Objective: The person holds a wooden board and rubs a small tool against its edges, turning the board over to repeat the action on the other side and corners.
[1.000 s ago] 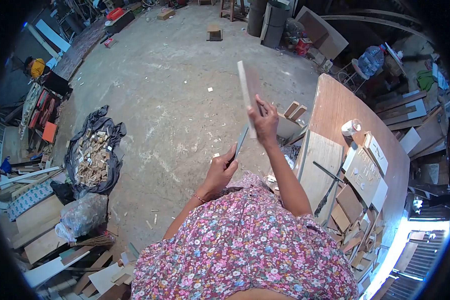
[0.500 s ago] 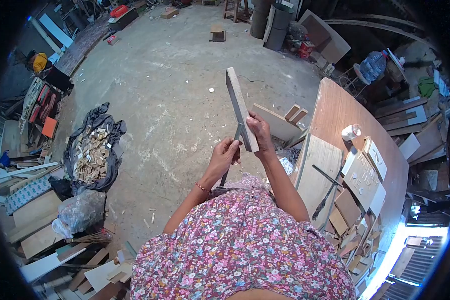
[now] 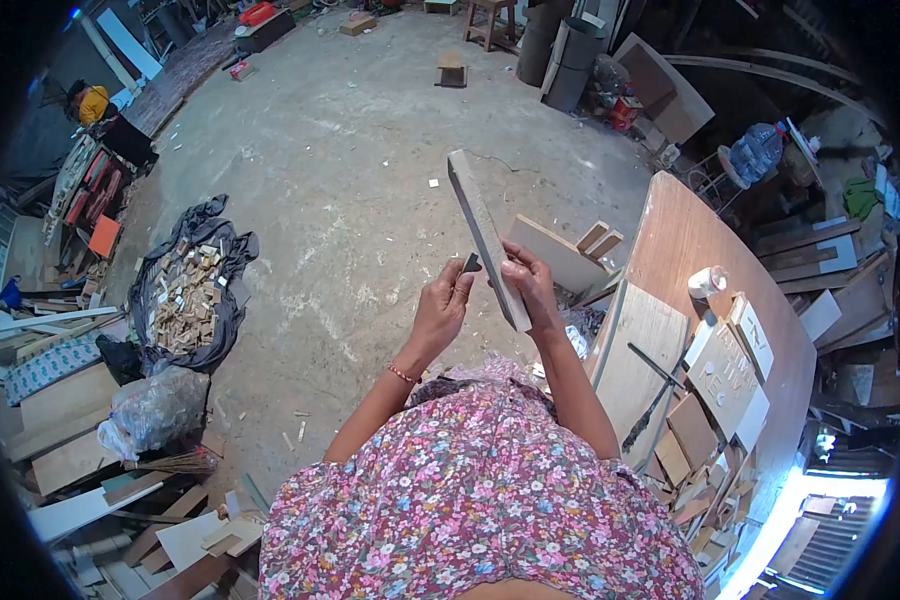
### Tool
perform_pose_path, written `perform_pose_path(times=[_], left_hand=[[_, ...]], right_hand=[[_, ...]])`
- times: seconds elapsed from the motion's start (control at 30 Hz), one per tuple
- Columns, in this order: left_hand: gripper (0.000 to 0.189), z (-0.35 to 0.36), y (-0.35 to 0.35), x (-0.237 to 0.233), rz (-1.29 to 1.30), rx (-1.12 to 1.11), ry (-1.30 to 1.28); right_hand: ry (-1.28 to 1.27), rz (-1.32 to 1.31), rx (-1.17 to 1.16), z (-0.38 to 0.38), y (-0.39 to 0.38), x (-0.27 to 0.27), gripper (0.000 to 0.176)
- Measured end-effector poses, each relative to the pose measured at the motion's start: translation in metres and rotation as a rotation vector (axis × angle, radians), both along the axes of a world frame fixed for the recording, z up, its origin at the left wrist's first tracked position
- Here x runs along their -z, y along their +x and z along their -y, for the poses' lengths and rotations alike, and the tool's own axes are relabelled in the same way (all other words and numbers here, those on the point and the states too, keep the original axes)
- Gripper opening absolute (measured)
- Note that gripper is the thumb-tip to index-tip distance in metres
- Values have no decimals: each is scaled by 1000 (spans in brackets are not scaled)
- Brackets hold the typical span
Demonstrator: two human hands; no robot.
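Observation:
My right hand [image 3: 532, 283] grips a narrow wooden board [image 3: 478, 222] near its lower end and holds it up edge-on, tilted to the upper left, in front of my chest. My left hand [image 3: 439, 306] is closed around a dark flat tool [image 3: 469, 265] whose tip shows above my fingers, right beside the board's left edge. Whether the tip touches the board cannot be told. Both hands are over the concrete floor [image 3: 350, 180], above my flowered dress.
A curved wooden table [image 3: 675, 225] at the right bears boards, lettered panels and a white jar [image 3: 706, 282]. Board offcuts [image 3: 570, 252] lean by its near end. A dark cloth with wood blocks [image 3: 185, 295] and a plastic bag [image 3: 155, 415] lie left.
The board has swung from upright to tilted and come lower, toward my chest. My left hand has risen with the tool from below the board to beside its edge.

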State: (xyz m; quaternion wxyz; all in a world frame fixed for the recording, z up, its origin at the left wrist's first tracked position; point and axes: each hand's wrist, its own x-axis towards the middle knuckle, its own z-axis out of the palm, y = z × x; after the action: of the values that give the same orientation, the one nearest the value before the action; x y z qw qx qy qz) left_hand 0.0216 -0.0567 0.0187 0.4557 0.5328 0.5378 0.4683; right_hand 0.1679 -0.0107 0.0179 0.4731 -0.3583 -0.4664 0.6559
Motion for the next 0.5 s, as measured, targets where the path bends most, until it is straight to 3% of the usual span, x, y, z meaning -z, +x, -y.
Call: perform_pose_path(times=[0.17,0.23,0.37,0.5], left_hand=[[13,0,-6,3,-26,-71,-8],[13,-1,-12,9,-262,-86,249],[7,1,-10,13,-395,-177,305],[5,25,2,16,-426,24,343]], right_hand=[[76,59,15,9,-2,-17,53],[262,291,74,8,1,-11,52],[442,553,146,23,-9,-24,51],[328,627,138,11,-14,-22,51]])
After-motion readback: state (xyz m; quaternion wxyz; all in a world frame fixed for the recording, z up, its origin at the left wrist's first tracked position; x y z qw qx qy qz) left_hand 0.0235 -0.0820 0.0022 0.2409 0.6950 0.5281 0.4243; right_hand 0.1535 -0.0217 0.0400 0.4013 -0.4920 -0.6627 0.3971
